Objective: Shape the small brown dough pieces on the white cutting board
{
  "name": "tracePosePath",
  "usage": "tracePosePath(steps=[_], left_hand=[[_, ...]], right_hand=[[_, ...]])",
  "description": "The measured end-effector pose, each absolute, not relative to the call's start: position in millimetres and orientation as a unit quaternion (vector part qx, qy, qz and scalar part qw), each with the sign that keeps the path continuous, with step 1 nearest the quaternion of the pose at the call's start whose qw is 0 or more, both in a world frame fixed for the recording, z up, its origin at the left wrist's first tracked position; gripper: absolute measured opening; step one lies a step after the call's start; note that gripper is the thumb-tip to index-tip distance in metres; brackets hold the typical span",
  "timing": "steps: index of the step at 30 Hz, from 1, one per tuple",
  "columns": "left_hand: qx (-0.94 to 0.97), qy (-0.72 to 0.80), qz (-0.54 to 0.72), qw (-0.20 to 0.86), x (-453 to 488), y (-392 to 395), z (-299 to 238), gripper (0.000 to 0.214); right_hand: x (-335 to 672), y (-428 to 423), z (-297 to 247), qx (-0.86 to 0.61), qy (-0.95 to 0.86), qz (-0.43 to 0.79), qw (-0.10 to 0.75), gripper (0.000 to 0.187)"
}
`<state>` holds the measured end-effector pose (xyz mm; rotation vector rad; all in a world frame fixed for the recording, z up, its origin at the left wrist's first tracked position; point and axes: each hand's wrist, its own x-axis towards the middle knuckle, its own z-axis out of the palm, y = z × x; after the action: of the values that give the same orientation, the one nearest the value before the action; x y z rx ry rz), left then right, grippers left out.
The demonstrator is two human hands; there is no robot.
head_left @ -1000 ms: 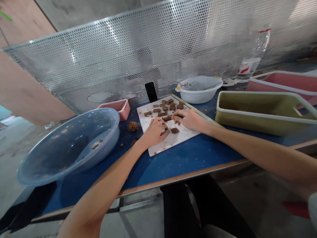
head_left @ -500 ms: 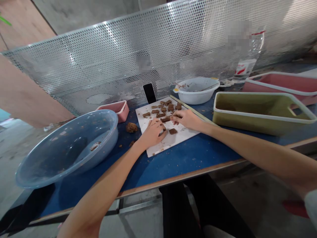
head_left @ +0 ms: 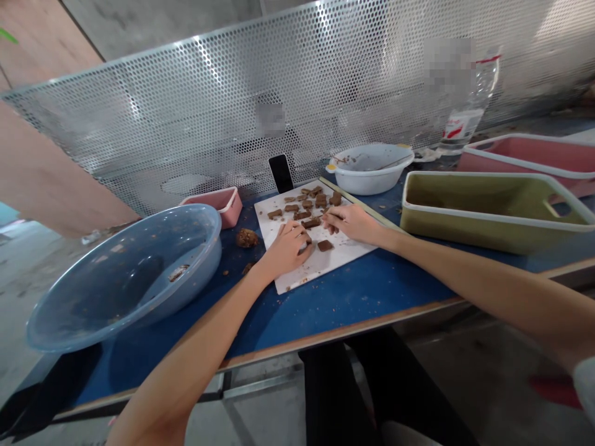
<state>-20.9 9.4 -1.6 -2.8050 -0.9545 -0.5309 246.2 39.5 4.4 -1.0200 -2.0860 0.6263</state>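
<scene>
A white cutting board (head_left: 325,259) lies on the blue table and carries several small brown blocks (head_left: 320,201). My left hand (head_left: 286,249) rests on the board with its fingers curled over a brown piece at its fingertips. My right hand (head_left: 354,223) is beside it, fingers pinched on a brown strip (head_left: 312,222) near the board's middle. One loose brown block (head_left: 325,245) lies between the two hands. A brown lump (head_left: 247,237) sits on the table just left of the board.
A large blue basin (head_left: 125,272) stands at the left, a small pink tub (head_left: 217,202) behind it. A phone (head_left: 281,173) leans on the perforated metal screen. A white bowl (head_left: 369,167), olive tray (head_left: 488,210), pink tray (head_left: 525,155) and plastic bottle (head_left: 465,105) stand to the right.
Both hands stay on the board with only slight finger shifts. The view has drifted a little.
</scene>
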Motion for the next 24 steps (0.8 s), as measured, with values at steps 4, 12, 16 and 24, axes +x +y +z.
tracePosePath(steps=[4,12,16,24], left_hand=[[-0.929,-0.314,-0.183,0.066,-21.4,9.5,-2.2,0.030],[-0.914,-0.342,-0.189,0.106,-22.7,10.5,-4.4,0.026],[-0.909,-0.357,-0.193,0.100,-24.1,11.3,-6.1,0.025],[-0.910,-0.350,-0.201,0.094,-25.2,10.3,-5.3,0.031]], right_hand=[[246.5,40.9,3.5,-0.399,-0.811,0.222,0.366,0.040],[249.7,42.1,2.7,-0.410,-0.808,0.184,0.381,0.029],[247.9,39.5,5.2,-0.364,-0.822,0.169,0.403,0.033],[247.7,37.1,5.5,-0.338,-0.831,0.167,0.409,0.025]])
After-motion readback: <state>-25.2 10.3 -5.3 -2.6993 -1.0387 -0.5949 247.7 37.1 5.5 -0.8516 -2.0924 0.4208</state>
